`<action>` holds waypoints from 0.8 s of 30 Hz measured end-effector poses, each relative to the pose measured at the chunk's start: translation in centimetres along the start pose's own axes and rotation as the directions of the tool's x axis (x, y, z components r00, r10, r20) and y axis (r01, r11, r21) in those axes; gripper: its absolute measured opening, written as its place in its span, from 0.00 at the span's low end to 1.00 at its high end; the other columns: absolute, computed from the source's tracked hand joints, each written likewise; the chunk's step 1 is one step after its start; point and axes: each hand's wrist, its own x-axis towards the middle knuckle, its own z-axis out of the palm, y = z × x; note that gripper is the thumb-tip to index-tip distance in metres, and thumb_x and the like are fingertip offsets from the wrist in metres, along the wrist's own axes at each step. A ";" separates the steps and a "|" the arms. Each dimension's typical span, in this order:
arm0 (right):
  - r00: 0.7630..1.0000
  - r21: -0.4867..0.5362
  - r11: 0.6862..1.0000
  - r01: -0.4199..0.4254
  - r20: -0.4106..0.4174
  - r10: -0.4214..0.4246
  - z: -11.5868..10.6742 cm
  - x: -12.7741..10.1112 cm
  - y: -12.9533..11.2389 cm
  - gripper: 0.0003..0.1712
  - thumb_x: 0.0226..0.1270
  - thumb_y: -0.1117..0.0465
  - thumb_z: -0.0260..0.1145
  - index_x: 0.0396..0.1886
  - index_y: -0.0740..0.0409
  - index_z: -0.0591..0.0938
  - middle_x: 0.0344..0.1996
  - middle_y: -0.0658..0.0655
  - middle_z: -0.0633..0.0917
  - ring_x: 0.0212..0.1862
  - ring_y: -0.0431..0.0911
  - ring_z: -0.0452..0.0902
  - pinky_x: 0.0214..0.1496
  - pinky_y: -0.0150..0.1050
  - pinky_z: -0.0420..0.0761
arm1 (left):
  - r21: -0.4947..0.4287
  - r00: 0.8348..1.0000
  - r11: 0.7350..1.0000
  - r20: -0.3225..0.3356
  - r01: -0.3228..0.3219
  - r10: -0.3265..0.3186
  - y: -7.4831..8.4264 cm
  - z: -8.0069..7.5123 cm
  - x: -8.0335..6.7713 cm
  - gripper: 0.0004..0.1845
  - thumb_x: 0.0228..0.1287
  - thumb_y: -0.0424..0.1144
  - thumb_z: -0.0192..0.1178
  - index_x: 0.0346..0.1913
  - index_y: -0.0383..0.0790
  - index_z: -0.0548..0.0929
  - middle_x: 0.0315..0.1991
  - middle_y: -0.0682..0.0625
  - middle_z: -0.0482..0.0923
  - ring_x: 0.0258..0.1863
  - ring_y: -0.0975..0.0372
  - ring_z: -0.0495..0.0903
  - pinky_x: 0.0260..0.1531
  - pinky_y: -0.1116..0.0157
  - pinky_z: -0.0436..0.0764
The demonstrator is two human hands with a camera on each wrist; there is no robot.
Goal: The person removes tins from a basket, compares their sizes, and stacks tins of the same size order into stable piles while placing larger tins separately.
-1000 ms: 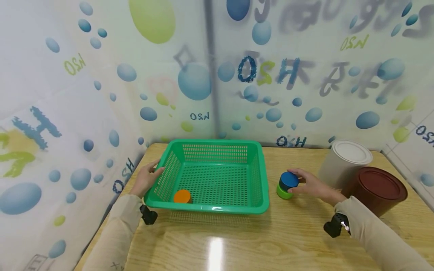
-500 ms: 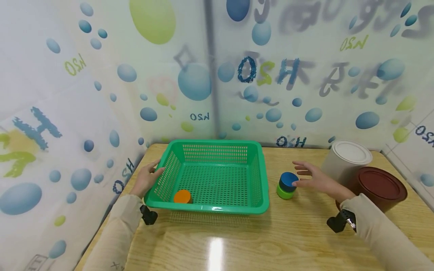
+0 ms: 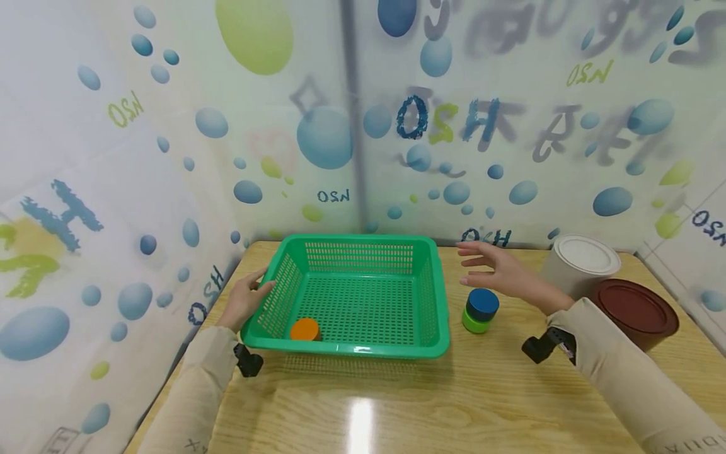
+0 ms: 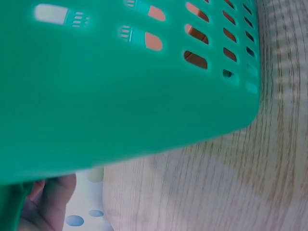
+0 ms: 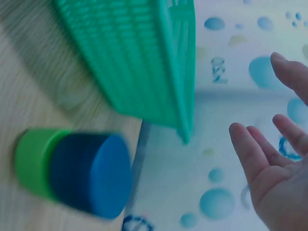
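My left hand (image 3: 244, 301) grips the left rim of a green plastic basket (image 3: 386, 352) with slotted walls. In the left wrist view, curled fingers (image 4: 55, 199) show at the basket's edge. An orange round block (image 3: 305, 328) lies in the basket's near left corner. Right of the basket, a blue cylinder block (image 3: 483, 304) sits on a lime green one (image 3: 474, 323), slightly off centre. My right hand (image 3: 501, 268) is in the air beyond this stack, fingers spread, holding nothing. The right wrist view shows the hand apart from both stack and basket.
A white can (image 3: 584, 258) and a dark red-brown can (image 3: 635, 312) stand at the right of the wooden table (image 3: 397, 410). Patterned sheets with blue and green spots form walls behind and at the left, close to the table's edges.
My right hand has let go of the blue block, drawn back to the right, then moved up and left past the stack. The left hand and basket have stayed put.
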 end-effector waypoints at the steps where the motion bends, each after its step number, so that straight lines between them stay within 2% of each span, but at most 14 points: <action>1: 1.000 0.010 1.000 0.011 0.012 -0.011 0.3 0.5 -0.3 0.35 0.57 0.66 0.63 0.63 0.66 0.59 0.58 0.68 0.64 0.56 0.61 0.63 0.50 0.47 0.71 | 0.002 1.000 1.000 0.001 0.001 -0.001 0.0 0.0 0.0 0.31 0.66 0.48 0.48 0.68 0.40 0.55 0.46 0.33 0.71 0.29 0.56 0.74 0.27 0.63 0.75; 6: 0.995 0.063 0.997 0.034 0.087 -0.040 2.0 3.0 -2.3 0.35 0.58 0.65 0.62 0.64 0.61 0.58 0.59 0.65 0.63 0.58 0.58 0.63 0.53 0.49 0.68 | -0.003 1.000 1.000 0.011 0.018 -0.018 0.0 -0.1 0.0 0.31 0.66 0.48 0.48 0.68 0.40 0.54 0.47 0.33 0.71 0.31 0.55 0.75 0.28 0.62 0.76; 16: 0.964 0.068 0.985 0.161 0.205 -0.172 6.6 8.5 -5.1 0.36 0.56 0.64 0.65 0.63 0.62 0.61 0.57 0.63 0.67 0.55 0.55 0.67 0.50 0.39 0.72 | -0.027 0.999 0.999 0.020 0.025 -0.025 0.0 0.0 0.2 0.32 0.65 0.48 0.49 0.68 0.39 0.55 0.46 0.33 0.71 0.29 0.57 0.77 0.28 0.61 0.78; 24: 0.931 0.083 0.984 0.156 0.320 -0.175 11.2 12.3 -6.2 0.34 0.56 0.64 0.65 0.62 0.60 0.63 0.56 0.61 0.69 0.54 0.53 0.69 0.50 0.37 0.72 | -0.031 1.000 0.999 0.006 0.012 -0.012 -0.2 0.0 0.2 0.31 0.65 0.48 0.49 0.67 0.41 0.56 0.45 0.34 0.72 0.27 0.57 0.76 0.26 0.62 0.77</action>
